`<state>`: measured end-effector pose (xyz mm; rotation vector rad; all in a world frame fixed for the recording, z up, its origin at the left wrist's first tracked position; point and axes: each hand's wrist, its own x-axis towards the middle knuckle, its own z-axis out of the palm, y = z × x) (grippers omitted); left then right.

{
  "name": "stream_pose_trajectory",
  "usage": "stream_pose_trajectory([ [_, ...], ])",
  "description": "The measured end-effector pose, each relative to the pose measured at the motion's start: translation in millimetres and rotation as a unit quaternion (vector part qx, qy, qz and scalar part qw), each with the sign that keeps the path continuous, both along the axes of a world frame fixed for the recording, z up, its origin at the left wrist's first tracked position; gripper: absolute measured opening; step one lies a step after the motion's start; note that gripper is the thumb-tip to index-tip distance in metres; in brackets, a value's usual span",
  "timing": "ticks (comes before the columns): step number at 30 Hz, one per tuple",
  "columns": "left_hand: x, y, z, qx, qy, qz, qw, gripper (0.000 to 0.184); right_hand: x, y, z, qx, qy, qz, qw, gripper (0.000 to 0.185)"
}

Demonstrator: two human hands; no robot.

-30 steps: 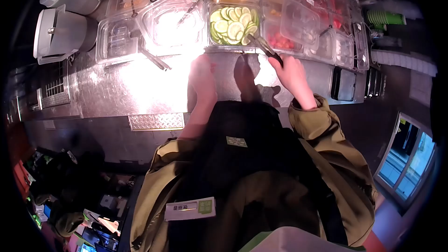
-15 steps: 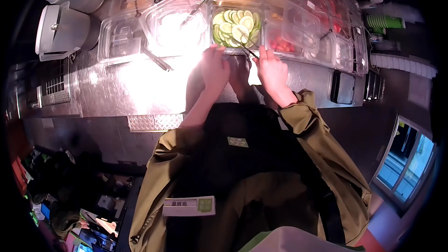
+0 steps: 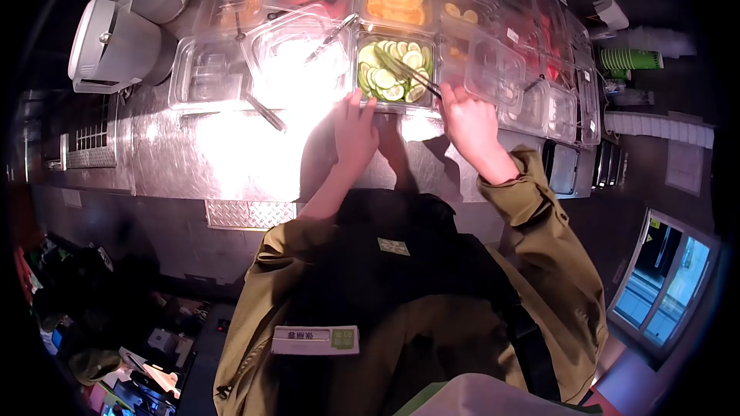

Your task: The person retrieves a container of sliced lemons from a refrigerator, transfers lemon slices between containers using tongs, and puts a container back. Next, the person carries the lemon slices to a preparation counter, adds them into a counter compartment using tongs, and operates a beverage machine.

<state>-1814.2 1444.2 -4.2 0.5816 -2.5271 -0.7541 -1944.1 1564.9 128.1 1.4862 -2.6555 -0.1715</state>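
Observation:
A clear square container of green-rimmed lime slices [image 3: 389, 83] stands at the counter's front edge row. My right hand [image 3: 470, 122], just right of it, is closed around the end of dark, slender tongs [image 3: 418, 75]. The tongs slant up to the left, their tips among the slices at the container's upper left; whether they pinch a slice I cannot make out. At the container's near left corner is my left hand [image 3: 356, 137], its fingers stretched out and slightly apart, fingertips at the rim. Behind the limes sits a container of orange slices [image 3: 396, 5].
Several clear containers with lids surround the limes; a tilted clear lid [image 3: 495, 69] lies to the right. Another pair of tongs [image 3: 264, 112] juts over the front edge at left. White buckets [image 3: 104, 46] stand far left, green cups [image 3: 630, 58] far right.
The tongs have swung further into the limes, and my right hand has moved right and down. The slices lie differently, with more green edges showing. My left hand stays near the rim.

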Motion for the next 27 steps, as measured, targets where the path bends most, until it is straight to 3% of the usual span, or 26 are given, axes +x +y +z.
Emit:
stream_pose_trajectory([
  [7,1,-4,-4,0.006,0.032,-0.004,0.999,0.047,-19,-34,25,0.043,0.122,0.198,0.972,0.021],
  [11,3,-7,0,0.029,0.043,0.003,0.999,0.041,-16,-51,4,0.074,0.101,0.277,0.953,0.017],
  [14,-1,-17,-1,0.094,0.040,0.002,0.995,0.031,-12,-54,-13,0.069,0.087,0.239,0.965,0.016],
  [17,-23,-59,-13,0.002,0.152,0.049,0.987,0.028,-15,-51,-7,0.078,0.025,0.182,0.980,0.019],
  [19,-29,-85,7,-0.057,-0.002,0.107,0.993,0.026,-20,-48,4,0.099,-0.037,0.134,0.985,0.024],
  [22,-23,-102,8,-0.108,-0.144,0.077,0.981,0.024,-31,-51,19,0.044,-0.055,0.073,0.995,0.027],
  [27,-14,-113,25,-0.096,-0.221,-0.030,0.970,0.019,-51,-63,-11,0.038,-0.139,-0.034,0.989,0.032],
])
